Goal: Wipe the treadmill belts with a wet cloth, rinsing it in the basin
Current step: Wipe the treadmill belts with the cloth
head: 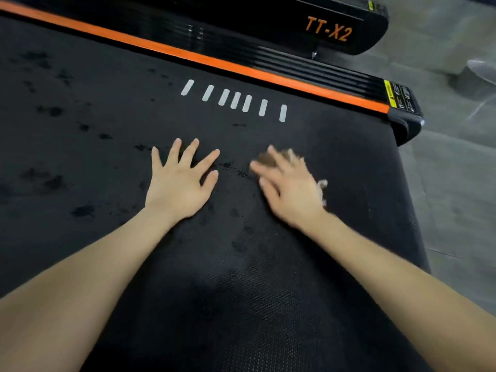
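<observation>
The black treadmill belt [107,157] fills most of the head view, with dark wet patches across its left and middle. My left hand [178,181] lies flat on the belt with fingers spread and holds nothing. Just to its right, my right hand [290,189] presses a brownish cloth [271,159] onto the belt. The hand is blurred by motion and covers most of the cloth, which shows past the fingertips and at the hand's right edge. No basin is in view.
Several short white marks [236,101] are printed on the belt beyond my hands. An orange and black side rail [241,69] borders the belt's far edge. A second treadmill labelled TT-X2 [328,29] stands behind. Grey floor [456,183] lies to the right.
</observation>
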